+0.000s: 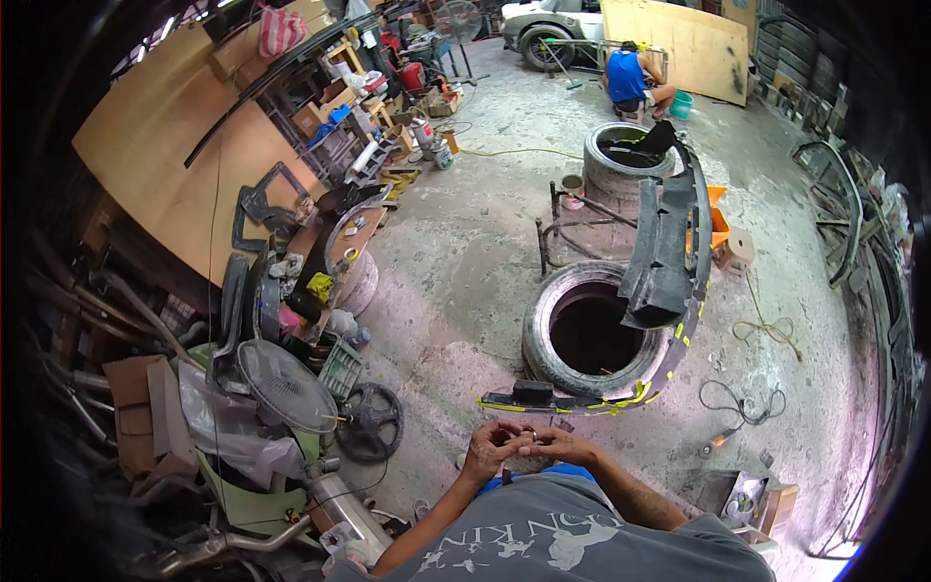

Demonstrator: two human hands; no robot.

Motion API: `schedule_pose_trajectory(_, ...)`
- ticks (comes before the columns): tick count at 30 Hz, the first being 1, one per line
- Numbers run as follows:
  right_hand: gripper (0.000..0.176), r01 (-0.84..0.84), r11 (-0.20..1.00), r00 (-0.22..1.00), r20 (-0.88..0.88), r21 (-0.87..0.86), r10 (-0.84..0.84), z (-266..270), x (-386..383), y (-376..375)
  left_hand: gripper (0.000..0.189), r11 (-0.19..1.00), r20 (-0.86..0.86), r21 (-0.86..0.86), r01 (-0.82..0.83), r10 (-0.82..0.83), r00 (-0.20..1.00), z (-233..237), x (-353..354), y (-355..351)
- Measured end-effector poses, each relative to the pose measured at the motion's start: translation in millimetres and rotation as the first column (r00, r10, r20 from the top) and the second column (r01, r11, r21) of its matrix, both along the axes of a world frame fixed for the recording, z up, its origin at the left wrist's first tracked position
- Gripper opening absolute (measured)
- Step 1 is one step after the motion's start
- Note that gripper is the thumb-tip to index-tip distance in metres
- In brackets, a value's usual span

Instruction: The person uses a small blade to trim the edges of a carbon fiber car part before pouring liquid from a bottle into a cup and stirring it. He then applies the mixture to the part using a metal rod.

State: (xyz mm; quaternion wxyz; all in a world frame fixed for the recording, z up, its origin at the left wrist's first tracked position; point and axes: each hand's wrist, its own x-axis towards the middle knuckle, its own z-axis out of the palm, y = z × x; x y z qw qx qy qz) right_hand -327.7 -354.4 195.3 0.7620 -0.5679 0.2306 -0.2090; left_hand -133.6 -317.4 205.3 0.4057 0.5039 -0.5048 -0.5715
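Note:
My left hand [495, 448] and my right hand [558, 444] meet in front of my waist, just above my grey shirt [572, 524]. The fingers of both are curled and pressed together at the tips. Whatever lies between them, if anything, is too small to make out. Just beyond my hands is the lower end of a dark curved bumper [679, 339] with yellow tape along its edge. It lies around a tire [548, 335] on the floor. A grey, worn panel [661, 247] rests along the bumper's inner side.
Farther off stands a tire stack [611, 179], with a metal frame [545, 233] beside it. A corded power tool [716, 444] lies at right. On my left are a fan [286, 386] and a black wheel [370, 423]. A person in blue [628, 78] crouches at the back.

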Motion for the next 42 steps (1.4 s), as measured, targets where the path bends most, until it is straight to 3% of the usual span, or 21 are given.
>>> schedule_pose_trajectory(1,0.041,-0.026,1.000,1.000,-0.007,-0.007,0.026,-0.3,-0.5,-0.3,0.025,0.995,-0.004,0.084,-0.056,0.057,0.998,0.5,-0.5,0.1)
schedule_pose_trajectory(14,0.041,-0.002,1.000,1.000,0.017,-0.007,0.002,1.7,0.9,-0.4,0.024,0.998,0.011,0.039,-0.044,0.043,0.999,1.6,-1.3,-3.1)
schedule_pose_trajectory(17,0.040,-0.001,1.000,0.999,0.045,0.025,0.000,2.4,0.0,-1.7,0.025,0.996,-0.059,0.032,-0.086,0.088,0.994,4.0,-4.9,-4.4)
schedule_pose_trajectory(23,0.038,0.021,0.998,0.999,0.041,-0.067,-0.019,-4.0,-0.1,-2.2,0.025,0.997,0.050,0.064,-0.046,0.042,0.998,4.7,-2.7,-5.0)
schedule_pose_trajectory(25,0.038,-0.007,0.999,1.000,0.008,0.037,0.006,-5.8,-0.4,-2.0,0.025,0.997,0.007,0.045,-0.056,0.056,0.998,4.3,-3.6,-5.6)
schedule_pose_trajectory(32,0.039,-0.020,0.999,0.999,0.042,0.036,0.019,2.8,0.9,-3.9,0.025,0.996,0.020,0.063,-0.064,0.063,0.998,1.9,-1.7,-7.2)
schedule_pose_trajectory(34,0.037,-0.017,0.997,1.000,0.013,0.079,0.016,7.3,0.4,-5.1,0.029,0.999,-0.034,-0.006,-0.036,0.036,0.999,-4.4,-0.9,-7.6)
schedule_pose_trajectory(37,0.037,-0.006,0.999,1.000,-0.028,0.042,0.007,-8.2,1.1,-5.7,0.029,0.998,0.119,-0.051,-0.049,0.055,0.991,-11.6,1.2,-8.3)
schedule_pose_trajectory(39,0.036,-0.050,0.997,0.998,-0.030,0.063,0.052,-5.7,1.6,-6.4,0.032,0.998,0.091,-0.054,-0.044,0.049,0.995,-15.2,1.4,-8.4)
schedule_pose_trajectory(40,0.034,0.005,0.999,1.000,-0.028,0.044,-0.003,-7.0,3.1,-6.4,0.032,0.997,-0.009,-0.043,-0.058,0.058,0.998,-13.9,-0.6,-8.1)
schedule_pose_trajectory(42,0.032,0.109,0.994,0.994,-0.029,0.000,-0.109,0.0,6.2,-2.4,0.032,0.995,-0.053,-0.072,-0.066,0.062,0.997,-8.7,-3.1,-9.7)
